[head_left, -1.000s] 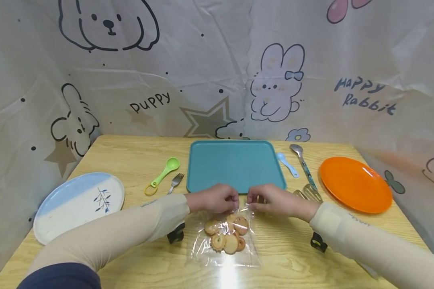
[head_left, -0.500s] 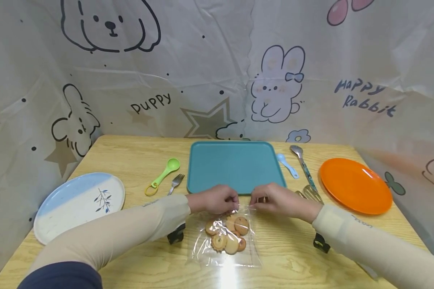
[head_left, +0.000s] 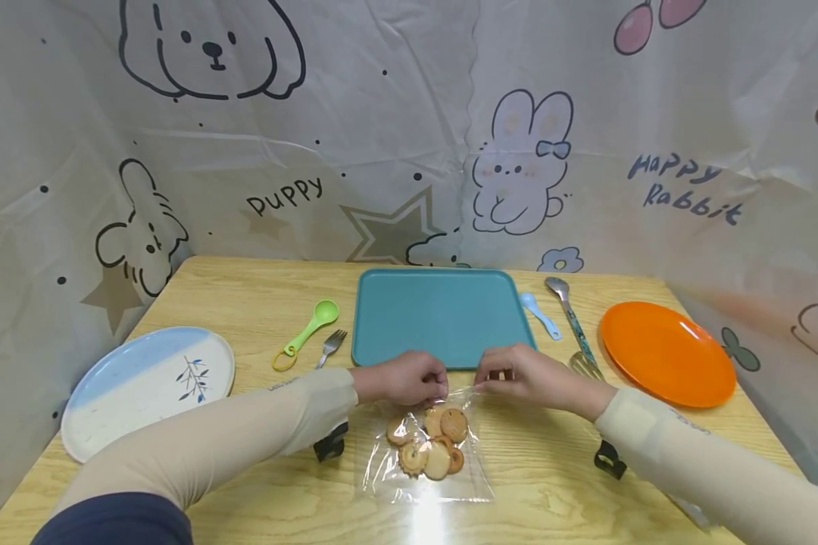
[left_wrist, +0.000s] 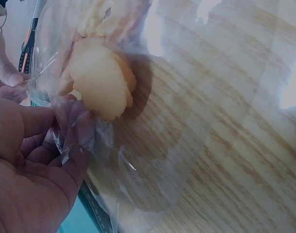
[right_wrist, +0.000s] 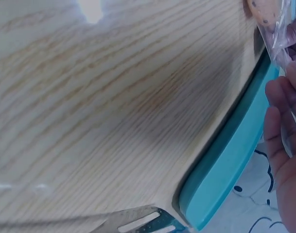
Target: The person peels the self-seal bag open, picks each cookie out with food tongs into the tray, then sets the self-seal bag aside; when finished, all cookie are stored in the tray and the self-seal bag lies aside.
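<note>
A clear plastic bag [head_left: 375, 484] lies on the table in front of the person in the head view. Several cookies [head_left: 437, 460], some round and one with a scalloped edge, show through it. The left hand [head_left: 405, 377] pinches the bag's far edge, and in the left wrist view its thumb and fingers close on crumpled film [left_wrist: 75, 131] beside a pale cookie [left_wrist: 99, 80]. Opposite it, the right hand [head_left: 532, 378] pinches the same edge near the right corner. That grip sits at the right border of the right wrist view, partly cut off.
A teal tray [head_left: 443, 314] lies just beyond the hands. Left are a green spoon [head_left: 310, 329], a fork [head_left: 332, 344] and a blue-white plate [head_left: 143, 386]. Right are a light-blue spoon [head_left: 540, 314], a metal spoon [head_left: 572, 314], a slotted utensil [head_left: 586, 365] and an orange plate [head_left: 668, 352].
The right hand has shifted slightly right along the bag's edge, so the gap between the hands is a little wider. The left hand and the cookies stay nearly in place.
</note>
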Tool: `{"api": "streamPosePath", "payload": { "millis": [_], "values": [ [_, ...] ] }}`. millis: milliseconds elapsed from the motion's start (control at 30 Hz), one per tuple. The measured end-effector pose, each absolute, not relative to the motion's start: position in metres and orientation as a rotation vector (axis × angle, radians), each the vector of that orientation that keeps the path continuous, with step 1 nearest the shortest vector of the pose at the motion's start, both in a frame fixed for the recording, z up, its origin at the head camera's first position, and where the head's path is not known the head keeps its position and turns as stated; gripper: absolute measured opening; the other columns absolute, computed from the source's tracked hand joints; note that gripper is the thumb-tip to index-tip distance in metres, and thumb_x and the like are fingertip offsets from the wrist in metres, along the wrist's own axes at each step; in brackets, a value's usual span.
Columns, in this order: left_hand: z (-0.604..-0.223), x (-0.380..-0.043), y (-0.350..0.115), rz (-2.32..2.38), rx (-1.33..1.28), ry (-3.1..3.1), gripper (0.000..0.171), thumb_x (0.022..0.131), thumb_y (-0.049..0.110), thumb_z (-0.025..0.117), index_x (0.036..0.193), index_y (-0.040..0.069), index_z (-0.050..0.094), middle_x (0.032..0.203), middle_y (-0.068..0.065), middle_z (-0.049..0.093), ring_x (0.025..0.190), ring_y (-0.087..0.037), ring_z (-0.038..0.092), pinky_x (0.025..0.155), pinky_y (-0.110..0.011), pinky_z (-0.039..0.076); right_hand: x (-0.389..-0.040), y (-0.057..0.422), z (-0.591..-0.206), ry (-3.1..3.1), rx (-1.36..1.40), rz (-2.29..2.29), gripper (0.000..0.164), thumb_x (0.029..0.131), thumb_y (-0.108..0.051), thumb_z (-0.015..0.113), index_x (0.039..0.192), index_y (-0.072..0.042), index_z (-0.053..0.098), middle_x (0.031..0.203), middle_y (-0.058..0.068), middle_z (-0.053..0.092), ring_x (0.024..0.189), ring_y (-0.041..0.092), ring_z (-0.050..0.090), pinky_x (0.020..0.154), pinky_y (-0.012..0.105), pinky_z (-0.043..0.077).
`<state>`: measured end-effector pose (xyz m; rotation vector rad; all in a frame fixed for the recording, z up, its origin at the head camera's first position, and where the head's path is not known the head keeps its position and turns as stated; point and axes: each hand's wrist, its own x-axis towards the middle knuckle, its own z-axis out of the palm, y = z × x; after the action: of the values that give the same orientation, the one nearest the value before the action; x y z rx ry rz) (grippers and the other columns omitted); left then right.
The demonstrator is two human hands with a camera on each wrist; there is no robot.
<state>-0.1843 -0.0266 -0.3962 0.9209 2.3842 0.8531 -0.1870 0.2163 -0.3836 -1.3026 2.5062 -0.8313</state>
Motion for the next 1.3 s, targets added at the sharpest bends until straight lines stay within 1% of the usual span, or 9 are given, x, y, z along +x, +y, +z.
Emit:
{"api": "streamPosePath", "payload": {
  "millis": [167, 300, 467, 567, 700, 833, 933, 1067, 1300],
  "values": [
    [-0.395, -0.183, -0.027, 0.848, 0.932, 2.39, 0.017, 0.095, 0.011, 0.061, 0.081, 0.004, 0.068, 0.074, -0.006, 0.068, 0.066, -0.003, 0.053, 0.076, -0.018, 0.048, -0.188, 0.222, -0.384, 2.466, -1.207, -0.908, 0.006, 0.093, -0.02, 0.065, 0.091, -0.018, 0.071, 0.09, -0.005, 0.07, 0.073, 0.003, 0.055, 0.062, 0.021, 0.051],
    [-0.395, -0.183, -0.027, 0.873, 0.92, 2.379, 0.017, 0.095, 0.01, 0.061, 0.081, 0.003, 0.067, 0.074, -0.008, 0.069, 0.065, -0.005, 0.056, 0.072, -0.017, 0.048, -0.188, 0.221, -0.384, 2.471, -1.14, -0.898, 0.005, 0.093, -0.021, 0.064, 0.092, -0.018, 0.069, 0.089, -0.005, 0.07, 0.074, 0.004, 0.056, 0.065, 0.022, 0.052],
    [-0.395, -0.183, -0.027, 0.908, 0.87, 2.349, 0.014, 0.094, 0.01, 0.061, 0.085, 0.002, 0.067, 0.076, -0.01, 0.07, 0.065, -0.008, 0.061, 0.068, -0.015, 0.049, -0.182, 0.212, -0.38, 2.539, -1.017, -0.828, 0.013, 0.096, -0.032, 0.061, 0.091, -0.02, 0.064, 0.081, -0.004, 0.067, 0.069, 0.006, 0.056, 0.062, 0.023, 0.052],
    [-0.394, -0.183, -0.028, 0.931, 0.846, 2.333, 0.015, 0.095, 0.009, 0.059, 0.087, 0.001, 0.067, 0.076, -0.011, 0.07, 0.065, -0.008, 0.062, 0.067, -0.016, 0.05, -0.176, 0.202, -0.376, 2.664, -0.898, -0.738, 0.026, 0.095, -0.041, 0.059, 0.081, -0.02, 0.059, 0.068, -0.007, 0.059, 0.059, 0.004, 0.049, 0.052, 0.019, 0.044],
    [-0.395, -0.183, -0.029, 0.958, 0.813, 2.322, 0.015, 0.096, 0.008, 0.057, 0.087, 0.001, 0.068, 0.075, -0.009, 0.069, 0.064, -0.007, 0.058, 0.067, -0.017, 0.049, -0.164, 0.189, -0.371, 2.73, -0.738, -0.604, 0.047, 0.092, -0.049, 0.061, 0.058, -0.02, 0.045, 0.049, -0.012, 0.036, 0.044, 0.002, 0.031, 0.043, 0.018, 0.025],
    [-0.396, -0.184, -0.028, 0.984, 0.78, 2.305, 0.013, 0.095, 0.007, 0.058, 0.089, 0.0, 0.067, 0.076, -0.008, 0.068, 0.065, -0.008, 0.057, 0.065, -0.017, 0.049, -0.152, 0.18, -0.366, 2.594, -0.632, -0.57, 0.056, 0.091, -0.042, 0.064, 0.048, -0.02, 0.036, 0.04, -0.011, 0.031, 0.032, 0.003, 0.035, 0.038, 0.019, 0.027],
    [-0.396, -0.185, -0.027, 0.99, 0.775, 2.3, 0.012, 0.095, 0.007, 0.058, 0.089, 0.0, 0.067, 0.078, -0.009, 0.069, 0.067, -0.008, 0.059, 0.066, -0.017, 0.05, -0.148, 0.178, -0.366, 2.498, -0.61, -0.608, 0.052, 0.094, -0.029, 0.063, 0.048, -0.019, 0.039, 0.039, -0.009, 0.036, 0.03, 0.006, 0.042, 0.038, 0.019, 0.033],
    [-0.396, -0.185, -0.027, 1.003, 0.778, 2.29, 0.013, 0.095, 0.006, 0.058, 0.088, -0.001, 0.067, 0.079, -0.011, 0.071, 0.068, -0.009, 0.061, 0.065, -0.017, 0.052, -0.149, 0.181, -0.368, 2.42, -0.651, -0.704, 0.044, 0.095, -0.013, 0.058, 0.053, -0.017, 0.043, 0.042, -0.007, 0.043, 0.033, 0.005, 0.044, 0.039, 0.018, 0.035],
    [-0.397, -0.184, -0.029, 1.006, 0.784, 2.286, 0.014, 0.095, 0.006, 0.059, 0.085, -0.002, 0.065, 0.077, -0.011, 0.069, 0.066, -0.01, 0.059, 0.064, -0.016, 0.05, -0.154, 0.198, -0.368, 2.27, -0.637, -0.802, 0.038, 0.096, -0.015, 0.056, 0.06, -0.005, 0.053, 0.047, -0.003, 0.049, 0.039, 0.009, 0.046, 0.041, 0.019, 0.034]
  ]
}}
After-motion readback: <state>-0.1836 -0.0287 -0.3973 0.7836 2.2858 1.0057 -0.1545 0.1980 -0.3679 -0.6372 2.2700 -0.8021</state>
